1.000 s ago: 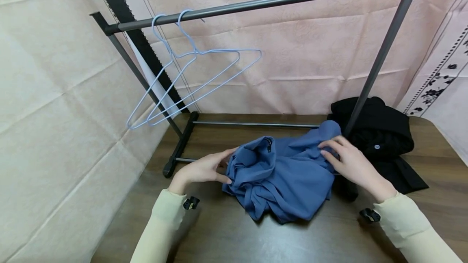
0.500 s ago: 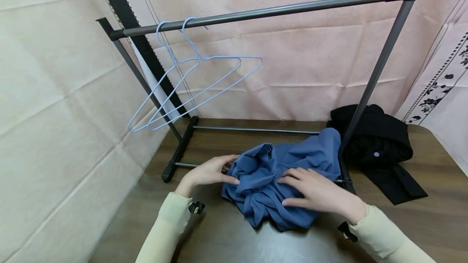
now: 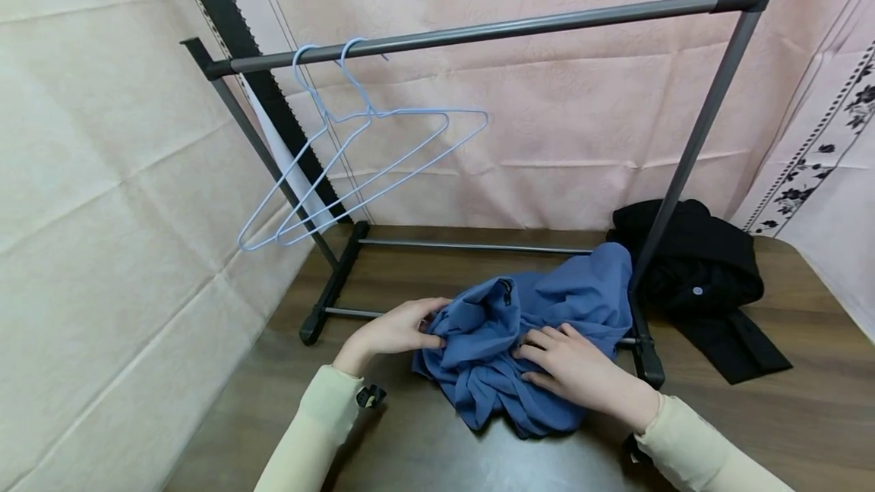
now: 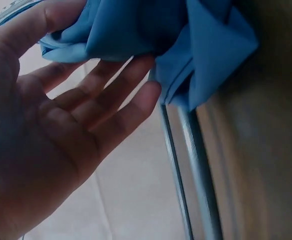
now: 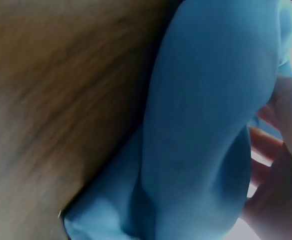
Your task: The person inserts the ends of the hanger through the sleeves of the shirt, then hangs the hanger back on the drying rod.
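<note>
The blue cloth [image 3: 547,306] is bunched on the bench [image 3: 424,446] over a low bar [image 3: 352,313], its left edge touched by the spread left hand [image 3: 391,335], likely so slipping is prevented; whether it is pinched by the right hand [image 3: 581,374] cannot be told

The right fingers [image 3: 535,354] moved left, seemingly pinching blue cloth [image 3: 547,302].

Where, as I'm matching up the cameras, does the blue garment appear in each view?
Head: the blue garment lies below and right of centre.
Left wrist: mostly along the top.
Right wrist: down the middle, top edge to bottom.
Shared landmark: the brown tabletop, blurred in both wrist views.
</note>
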`<state>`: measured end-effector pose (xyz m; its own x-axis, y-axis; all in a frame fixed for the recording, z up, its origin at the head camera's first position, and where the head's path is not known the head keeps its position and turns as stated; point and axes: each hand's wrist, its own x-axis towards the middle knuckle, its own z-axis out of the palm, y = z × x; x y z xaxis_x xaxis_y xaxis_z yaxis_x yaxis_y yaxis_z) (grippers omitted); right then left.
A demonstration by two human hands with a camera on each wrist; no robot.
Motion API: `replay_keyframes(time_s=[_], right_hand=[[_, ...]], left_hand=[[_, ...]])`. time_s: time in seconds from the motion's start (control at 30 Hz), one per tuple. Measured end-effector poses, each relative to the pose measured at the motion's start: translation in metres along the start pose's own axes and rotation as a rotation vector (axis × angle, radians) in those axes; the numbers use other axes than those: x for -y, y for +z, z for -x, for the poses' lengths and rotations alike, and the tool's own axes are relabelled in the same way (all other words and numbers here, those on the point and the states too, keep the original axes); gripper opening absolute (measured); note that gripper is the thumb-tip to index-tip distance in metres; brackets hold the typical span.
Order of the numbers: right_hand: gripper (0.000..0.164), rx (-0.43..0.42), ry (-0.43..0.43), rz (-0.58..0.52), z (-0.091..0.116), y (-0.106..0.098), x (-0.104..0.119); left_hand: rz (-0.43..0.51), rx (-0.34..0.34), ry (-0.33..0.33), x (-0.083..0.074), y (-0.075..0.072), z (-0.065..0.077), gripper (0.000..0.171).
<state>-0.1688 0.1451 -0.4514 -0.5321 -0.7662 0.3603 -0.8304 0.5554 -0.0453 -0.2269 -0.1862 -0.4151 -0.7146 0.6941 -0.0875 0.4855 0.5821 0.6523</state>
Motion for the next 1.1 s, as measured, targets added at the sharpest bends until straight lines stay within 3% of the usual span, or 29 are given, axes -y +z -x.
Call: replay_keyframes(time_s=[0.2,0.4,0.67,0.87,1.0,1.1], right_hand=[[0.013,-0.104,-0.048,0.067,-0.001,-0.002,-0.001],[0.016,-0.193,0.021,0.024,-0.002,-0.026,-0.009],[0.023,-0.347,0.161,-0.028,0.001,-0.080,-0.035],[0.024,-0.422,0.270,-0.037,0.012,-0.121,-0.050],[0.023,-0.506,0.306,-0.017,0.023,-0.144,-0.058],[0.022,-0.566,0.349,0.005,0.032,-0.157,-0.063]], left_hand=[[0.016,-0.011,0.008,0.003,-0.012,0.008,0.050],[0.038,-0.073,0.027,0.004,-0.026,0.017,0.013],[0.122,-0.238,0.052,-0.009,-0.057,0.026,0.012],[0.092,-0.318,0.069,-0.023,-0.079,0.028,0.030],[0.073,-0.365,0.103,-0.033,-0.091,0.029,0.035],[0.059,-0.425,0.092,-0.044,-0.100,0.032,0.034]])
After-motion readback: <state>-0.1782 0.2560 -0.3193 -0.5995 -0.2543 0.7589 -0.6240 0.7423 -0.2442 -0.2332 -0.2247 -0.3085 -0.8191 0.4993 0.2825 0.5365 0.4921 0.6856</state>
